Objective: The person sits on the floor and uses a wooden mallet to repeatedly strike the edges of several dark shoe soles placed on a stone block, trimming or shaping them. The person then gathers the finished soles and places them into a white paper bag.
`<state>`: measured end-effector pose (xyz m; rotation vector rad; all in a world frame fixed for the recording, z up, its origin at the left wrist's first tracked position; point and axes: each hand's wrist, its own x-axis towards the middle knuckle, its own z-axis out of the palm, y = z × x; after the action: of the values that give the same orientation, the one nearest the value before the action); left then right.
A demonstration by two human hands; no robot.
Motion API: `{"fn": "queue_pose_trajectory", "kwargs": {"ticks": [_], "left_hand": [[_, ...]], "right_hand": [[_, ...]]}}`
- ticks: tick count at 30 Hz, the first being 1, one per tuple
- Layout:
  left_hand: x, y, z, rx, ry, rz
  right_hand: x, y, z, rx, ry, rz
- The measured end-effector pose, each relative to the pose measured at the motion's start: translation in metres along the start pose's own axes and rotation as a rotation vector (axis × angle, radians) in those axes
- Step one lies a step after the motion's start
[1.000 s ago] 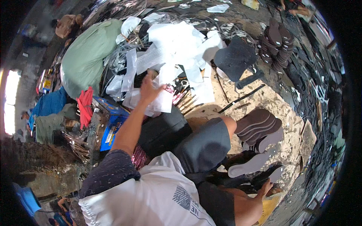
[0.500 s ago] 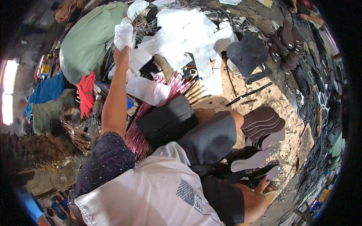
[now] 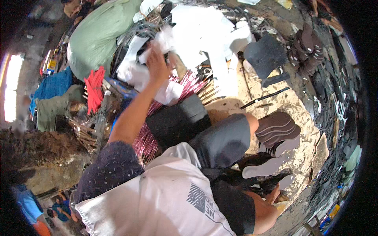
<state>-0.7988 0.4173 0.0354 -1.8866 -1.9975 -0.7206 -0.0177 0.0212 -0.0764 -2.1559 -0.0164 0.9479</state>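
Note:
My left hand (image 3: 157,63) reaches over a heap of loose white paper sheets (image 3: 201,29), and its fingers are smeared by motion. A blurred white sheet (image 3: 165,38) is right by the fingertips; whether the hand grips it I cannot tell. Under the wrist, crumpled sheets (image 3: 136,76) lie over a bundle of shiny pink strips (image 3: 191,83). A black rectangular slab (image 3: 179,120) lies close to my left forearm, against my knee. My right hand is out of view. Brown shoe-sole-shaped pieces (image 3: 277,128) are stacked beyond my knee, with grey ones (image 3: 262,168) beside them.
A pale green sack (image 3: 94,41) bulges at the far left, with a red cloth (image 3: 94,89) and a blue cloth (image 3: 51,89) nearer. A black cut sheet (image 3: 264,56) lies on the worn tan board (image 3: 293,104). More dark soles (image 3: 307,49) and black scraps line the right.
My left hand has moved right and slightly nearer from the heap's left side, where it held a printed white sheet. The papers under it have shifted, and the whole view has moved slightly.

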Motion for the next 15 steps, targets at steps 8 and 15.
{"fn": "queue_pose_trajectory", "kwargs": {"ticks": [8, 15], "left_hand": [[-0.177, 0.13, -0.007, -0.122, -0.423, 0.239], [-0.151, 0.145, 0.012, -0.02, -0.348, 0.389]], "right_hand": [[-0.001, 0.003, 0.018, 0.215, 0.022, -0.123], [-0.001, -0.021, 0.04, 0.239, -0.023, -0.196]]}}
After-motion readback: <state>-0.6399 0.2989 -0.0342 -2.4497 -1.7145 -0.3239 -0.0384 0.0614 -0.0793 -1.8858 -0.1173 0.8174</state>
